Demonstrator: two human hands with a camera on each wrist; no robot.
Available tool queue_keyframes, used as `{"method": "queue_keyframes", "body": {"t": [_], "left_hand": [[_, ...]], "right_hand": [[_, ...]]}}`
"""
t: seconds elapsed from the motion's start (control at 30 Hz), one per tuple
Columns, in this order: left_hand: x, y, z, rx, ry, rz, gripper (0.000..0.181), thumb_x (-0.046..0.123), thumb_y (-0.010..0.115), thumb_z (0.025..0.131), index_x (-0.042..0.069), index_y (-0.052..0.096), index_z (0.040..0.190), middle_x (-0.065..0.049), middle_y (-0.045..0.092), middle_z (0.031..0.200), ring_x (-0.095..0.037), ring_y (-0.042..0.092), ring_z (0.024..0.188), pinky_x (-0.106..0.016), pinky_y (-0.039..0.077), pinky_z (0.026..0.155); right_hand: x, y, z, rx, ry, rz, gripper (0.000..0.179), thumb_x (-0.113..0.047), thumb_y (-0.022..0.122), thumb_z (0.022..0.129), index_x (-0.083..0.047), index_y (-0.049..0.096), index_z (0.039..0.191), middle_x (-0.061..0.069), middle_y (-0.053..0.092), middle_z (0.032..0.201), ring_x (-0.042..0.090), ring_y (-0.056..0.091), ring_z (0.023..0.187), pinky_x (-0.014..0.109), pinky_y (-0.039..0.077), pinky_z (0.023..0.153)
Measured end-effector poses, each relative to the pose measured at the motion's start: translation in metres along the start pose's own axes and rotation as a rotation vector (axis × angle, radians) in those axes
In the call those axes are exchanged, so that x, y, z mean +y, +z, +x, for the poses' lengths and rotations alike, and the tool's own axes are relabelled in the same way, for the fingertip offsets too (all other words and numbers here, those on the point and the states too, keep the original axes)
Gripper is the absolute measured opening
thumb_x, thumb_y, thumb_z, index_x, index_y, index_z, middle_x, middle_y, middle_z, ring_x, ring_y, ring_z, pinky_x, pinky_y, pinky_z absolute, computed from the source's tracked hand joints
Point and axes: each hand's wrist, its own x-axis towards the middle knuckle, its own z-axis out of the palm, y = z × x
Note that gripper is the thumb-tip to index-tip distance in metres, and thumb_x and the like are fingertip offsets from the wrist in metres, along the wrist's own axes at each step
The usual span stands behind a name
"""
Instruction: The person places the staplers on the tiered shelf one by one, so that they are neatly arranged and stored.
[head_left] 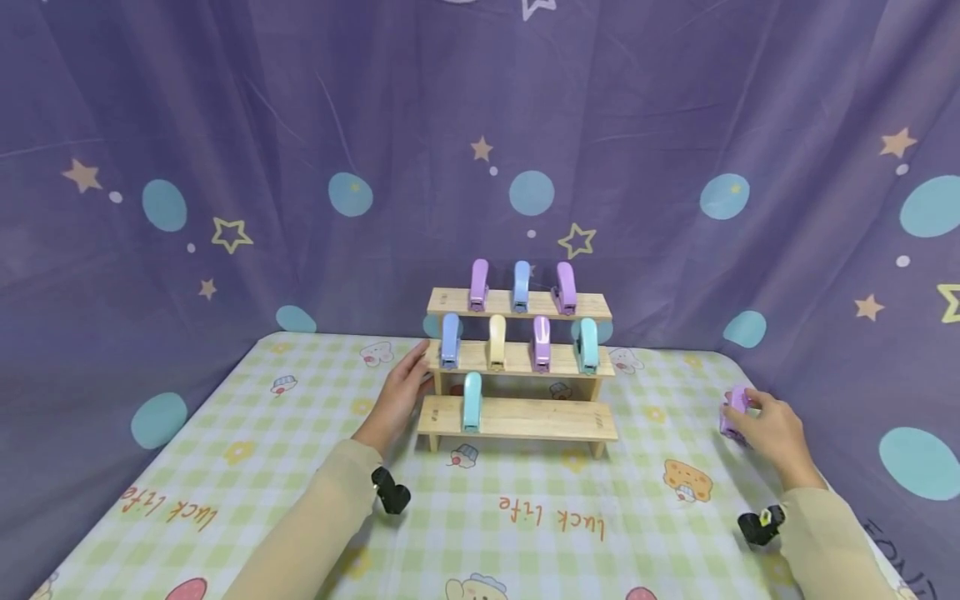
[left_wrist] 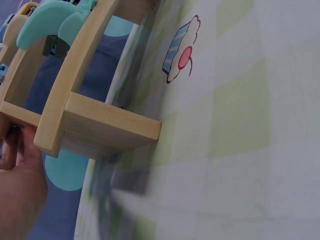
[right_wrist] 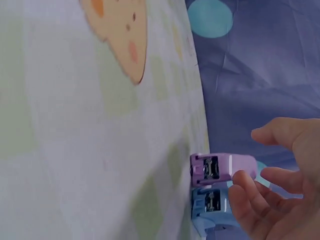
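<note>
A three-step wooden display rack [head_left: 536, 417] holds several staplers in purple, blue, cream and teal. My left hand [head_left: 399, 392] holds the left end of its middle shelf; in the left wrist view the fingers [left_wrist: 31, 142] meet the wood, their tips partly hidden. At the right side of the table, my right hand [head_left: 776, 429] is around a purple stapler [head_left: 735, 410]. In the right wrist view the thumb [right_wrist: 280, 131] stands apart from that stapler and the fingers are near its top. A light blue stapler [right_wrist: 210, 206] stands beside it, partly behind the fingers.
On the bottom shelf a teal stapler [head_left: 472, 402] stands left of centre. A checked cloth [head_left: 547, 550] covers the table. A purple patterned curtain [head_left: 420, 100] hangs behind and at the sides.
</note>
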Motion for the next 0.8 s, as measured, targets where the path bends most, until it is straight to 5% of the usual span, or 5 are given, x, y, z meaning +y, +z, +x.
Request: {"method": "queue_keyframes", "body": {"t": [0.17, 0.27, 0.37, 0.5, 0.8], "left_hand": [[-0.0002, -0.0004, 0.0001, 0.001, 0.000, 0.008, 0.051, 0.024, 0.040, 0.111, 0.013, 0.028, 0.159, -0.013, 0.030, 0.160, -0.030, 0.038, 0.142, -0.040, 0.036, 0.117], [-0.0011, -0.0005, 0.0009, 0.000, 0.006, 0.006, 0.050, 0.023, 0.040, 0.111, 0.013, 0.029, 0.159, -0.013, 0.031, 0.160, -0.030, 0.038, 0.141, -0.041, 0.036, 0.117], [-0.0019, -0.0008, 0.0010, 0.001, 0.011, -0.005, 0.050, 0.023, 0.040, 0.111, 0.012, 0.030, 0.159, -0.013, 0.031, 0.160, -0.031, 0.038, 0.141, -0.041, 0.036, 0.117], [-0.0023, -0.0012, 0.0016, 0.003, 0.010, -0.006, 0.050, 0.022, 0.040, 0.111, 0.013, 0.030, 0.159, -0.013, 0.032, 0.159, -0.030, 0.039, 0.141, -0.039, 0.037, 0.117], [-0.0006, -0.0005, -0.0001, 0.002, -0.003, 0.005, 0.050, 0.024, 0.039, 0.111, 0.015, 0.029, 0.159, -0.011, 0.032, 0.159, -0.028, 0.039, 0.141, -0.040, 0.036, 0.117]], "right_hand": [[0.0031, -0.0018, 0.0020, -0.042, 0.034, -0.013, 0.074, -0.033, 0.057, 0.100, 0.025, 0.034, 0.139, 0.038, 0.055, 0.126, 0.061, 0.044, 0.119, 0.068, 0.043, 0.096], [0.0052, -0.0024, 0.0025, -0.053, 0.005, -0.044, 0.066, -0.032, 0.057, 0.100, 0.022, 0.043, 0.136, 0.035, 0.063, 0.115, 0.059, 0.052, 0.112, 0.066, 0.047, 0.088], [0.0053, -0.0020, 0.0050, -0.081, -0.018, -0.067, 0.051, -0.031, 0.058, 0.100, 0.015, 0.059, 0.123, 0.021, 0.073, 0.089, 0.042, 0.065, 0.087, 0.050, 0.052, 0.073], [0.0021, 0.0000, 0.0081, -0.152, 0.011, -0.028, 0.046, -0.028, 0.060, 0.098, 0.014, 0.062, 0.116, 0.002, 0.069, 0.065, 0.016, 0.063, 0.061, 0.030, 0.047, 0.059], [-0.0009, 0.0009, 0.0102, -0.174, 0.069, 0.012, 0.041, -0.030, 0.064, 0.095, 0.010, 0.067, 0.103, 0.003, 0.069, 0.064, 0.014, 0.064, 0.059, 0.027, 0.049, 0.057]]}}
